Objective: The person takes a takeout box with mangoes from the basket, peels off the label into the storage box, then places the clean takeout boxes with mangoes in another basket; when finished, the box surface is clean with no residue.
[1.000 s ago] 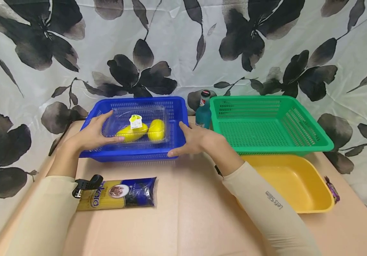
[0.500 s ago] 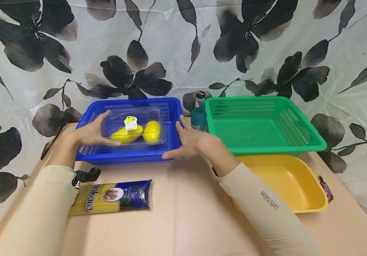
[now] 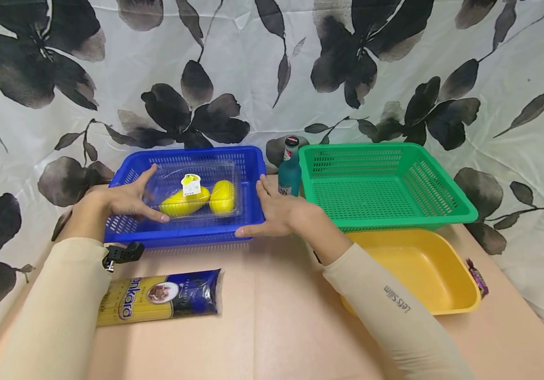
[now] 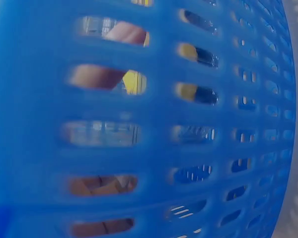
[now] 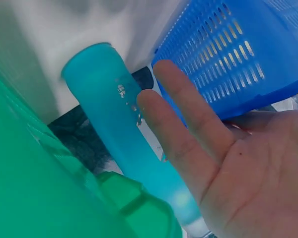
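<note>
A clear plastic container (image 3: 226, 168) with a white label and two yellow mango-like fruits (image 3: 185, 202) lies in the blue basket (image 3: 186, 238). Over the basket's left side reaches my left hand (image 3: 122, 200), thumb and forefinger spread around the container's left end. Through the slots of the basket wall, the left wrist view shows parts of its fingers (image 4: 97, 77). At the basket's right end is my right hand (image 3: 278, 214), its thumb at the front corner and its straight fingers along the outer wall. In the right wrist view, two of those fingers overlap a teal bottle (image 5: 107, 104).
Right of the bottle stands a green basket (image 3: 452, 217), with a yellow tub (image 3: 423, 274) in front of it. A purple-wrapped sweet (image 3: 477, 277) lies beside the tub. A pack of spaghetti (image 3: 158, 296) rests at the front left. Floral cloth (image 3: 253, 68) hangs behind.
The whole head view has shifted slightly left. My left thumb has slid a little down and off the container's front edge. My right hand stays at the blue basket's right end.
</note>
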Demonstrator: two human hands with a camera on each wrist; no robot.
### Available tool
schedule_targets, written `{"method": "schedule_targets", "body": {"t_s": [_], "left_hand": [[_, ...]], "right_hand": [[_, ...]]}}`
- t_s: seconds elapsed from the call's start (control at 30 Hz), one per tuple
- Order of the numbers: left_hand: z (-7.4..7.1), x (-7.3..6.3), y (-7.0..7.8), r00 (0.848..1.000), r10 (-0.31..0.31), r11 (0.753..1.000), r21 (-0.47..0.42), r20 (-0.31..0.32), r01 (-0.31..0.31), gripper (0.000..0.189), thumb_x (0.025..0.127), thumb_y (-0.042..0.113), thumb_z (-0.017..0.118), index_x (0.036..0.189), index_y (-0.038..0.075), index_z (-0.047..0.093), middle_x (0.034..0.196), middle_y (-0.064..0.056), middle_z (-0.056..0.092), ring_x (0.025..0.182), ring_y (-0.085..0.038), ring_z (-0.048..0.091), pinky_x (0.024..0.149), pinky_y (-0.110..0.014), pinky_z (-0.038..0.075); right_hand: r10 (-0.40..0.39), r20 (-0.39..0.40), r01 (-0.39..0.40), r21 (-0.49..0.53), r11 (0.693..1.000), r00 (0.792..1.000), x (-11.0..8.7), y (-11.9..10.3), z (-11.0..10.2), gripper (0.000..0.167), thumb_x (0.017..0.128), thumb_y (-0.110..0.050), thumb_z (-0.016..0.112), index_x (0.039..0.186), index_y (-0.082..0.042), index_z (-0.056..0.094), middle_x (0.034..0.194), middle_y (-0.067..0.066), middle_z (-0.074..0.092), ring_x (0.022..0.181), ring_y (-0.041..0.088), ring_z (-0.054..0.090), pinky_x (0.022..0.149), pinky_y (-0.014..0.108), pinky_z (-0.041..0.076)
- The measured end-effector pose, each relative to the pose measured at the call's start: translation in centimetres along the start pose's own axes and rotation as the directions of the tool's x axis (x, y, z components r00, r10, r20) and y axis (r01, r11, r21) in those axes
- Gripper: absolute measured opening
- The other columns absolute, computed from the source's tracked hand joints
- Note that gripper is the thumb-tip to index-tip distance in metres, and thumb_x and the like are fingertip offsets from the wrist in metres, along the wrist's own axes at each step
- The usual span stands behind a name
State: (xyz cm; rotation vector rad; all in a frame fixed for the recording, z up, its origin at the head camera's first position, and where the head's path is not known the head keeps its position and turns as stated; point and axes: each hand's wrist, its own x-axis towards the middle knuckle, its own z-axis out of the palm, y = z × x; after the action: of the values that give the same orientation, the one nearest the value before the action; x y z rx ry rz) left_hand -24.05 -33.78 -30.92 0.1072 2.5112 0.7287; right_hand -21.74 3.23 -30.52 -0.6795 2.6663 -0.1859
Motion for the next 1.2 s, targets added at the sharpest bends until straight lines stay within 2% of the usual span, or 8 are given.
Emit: {"method": "schedule_targets", "body": {"t_s": [0.23, 0.33, 0.4, 0.57, 0.67, 0.93, 1.07, 1.2], "left_hand": [[0.0, 0.2, 0.1, 1.0, 0.004, 1.0, -0.014, -0.025, -0.004, 0.14, 0.081, 0.047, 0.085, 0.158, 0.029, -0.031, 0.164, -0.031, -0.021, 0.146, -0.066, -0.003, 0.106, -0.085, 0.015], [0.1, 0.2, 0.2, 1.0, 0.016, 0.999, -0.043, -0.023, -0.017, 0.139, 0.083, 0.047, 0.083, 0.156, 0.032, -0.033, 0.164, -0.032, -0.021, 0.145, -0.067, 0.005, 0.107, -0.083, 0.02], [0.2, 0.2, 0.3, 1.0, 0.029, 0.997, -0.077, -0.011, -0.03, 0.136, 0.084, 0.046, 0.083, 0.156, 0.034, -0.032, 0.163, -0.035, -0.014, 0.142, -0.065, 0.026, 0.108, -0.078, 0.029], [0.3, 0.1, 0.2, 0.998, 0.064, 0.989, -0.13, -0.007, -0.064, 0.124, 0.087, 0.043, 0.081, 0.161, 0.033, -0.018, 0.153, -0.04, 0.021, 0.112, -0.046, 0.067, 0.101, -0.064, 0.049], [0.4, -0.1, 0.1, 0.997, 0.077, 0.987, -0.142, -0.018, -0.079, 0.112, 0.092, 0.044, 0.077, 0.164, 0.029, -0.007, 0.15, -0.038, 0.032, 0.11, -0.041, 0.068, 0.101, -0.062, 0.051], [1.1, -0.1, 0.3, 0.993, 0.112, 0.953, -0.278, -0.036, -0.118, 0.085, 0.106, 0.052, 0.047, 0.165, 0.018, -0.004, 0.16, -0.034, 0.012, 0.128, -0.054, 0.045, 0.1, -0.056, 0.051], [1.4, 0.1, 0.5, 0.995, 0.103, 0.933, -0.345, -0.018, -0.103, 0.086, 0.106, 0.055, 0.045, 0.165, 0.021, -0.007, 0.164, -0.034, 0.003, 0.135, -0.063, 0.039, 0.108, -0.062, 0.045], [1.1, 0.0, 0.3, 0.993, 0.096, 0.933, -0.34, -0.068, -0.113, 0.088, 0.104, 0.053, 0.052, 0.165, 0.022, -0.004, 0.16, -0.033, 0.016, 0.134, -0.059, 0.042, 0.106, -0.064, 0.045]], "right_hand": [[-0.004, -0.008, 0.004, -0.002, 1.0, 1.0, 0.1, -0.1, 0.2, 0.132, 0.08, -0.091, 0.049, 0.165, -0.009, -0.009, 0.171, 0.007, -0.018, 0.15, 0.042, 0.033, 0.117, 0.051, 0.039], [0.002, -0.012, -0.002, 0.006, 1.0, 1.0, 0.1, -0.2, 0.1, 0.132, 0.079, -0.091, 0.05, 0.165, -0.01, -0.009, 0.172, 0.007, -0.018, 0.15, 0.042, 0.033, 0.117, 0.051, 0.039], [0.006, -0.014, -0.006, 0.01, 1.0, 1.0, 0.1, -0.1, 0.1, 0.133, 0.078, -0.092, 0.05, 0.165, -0.011, -0.01, 0.172, 0.006, -0.018, 0.15, 0.042, 0.033, 0.117, 0.051, 0.04], [0.005, -0.01, -0.005, 0.028, 1.0, 1.0, 0.0, -0.1, 0.1, 0.134, 0.077, -0.092, 0.051, 0.165, -0.011, -0.01, 0.172, 0.006, -0.018, 0.152, 0.041, 0.03, 0.118, 0.051, 0.039], [0.002, -0.002, -0.002, 0.035, 0.999, 1.0, 0.0, -0.1, 0.1, 0.135, 0.076, -0.092, 0.052, 0.165, -0.011, -0.01, 0.172, 0.006, -0.018, 0.153, 0.039, 0.027, 0.119, 0.05, 0.037], [-0.019, 0.004, 0.018, 0.022, 1.0, 1.0, 0.0, 0.1, 0.0, 0.134, 0.077, -0.091, 0.052, 0.165, -0.009, -0.008, 0.172, 0.007, -0.018, 0.156, 0.037, 0.02, 0.121, 0.05, 0.032], [-0.017, 0.011, 0.017, 0.015, 1.0, 1.0, -0.1, 0.3, 0.1, 0.134, 0.078, -0.092, 0.051, 0.164, -0.009, -0.009, 0.171, 0.007, -0.019, 0.156, 0.036, 0.019, 0.122, 0.048, 0.032], [-0.044, -0.013, 0.045, 0.052, 0.998, 0.999, 0.1, 0.2, 0.3, 0.133, 0.079, -0.09, 0.052, 0.164, -0.008, -0.009, 0.172, 0.007, -0.018, 0.155, 0.037, 0.021, 0.122, 0.047, 0.031]]}}
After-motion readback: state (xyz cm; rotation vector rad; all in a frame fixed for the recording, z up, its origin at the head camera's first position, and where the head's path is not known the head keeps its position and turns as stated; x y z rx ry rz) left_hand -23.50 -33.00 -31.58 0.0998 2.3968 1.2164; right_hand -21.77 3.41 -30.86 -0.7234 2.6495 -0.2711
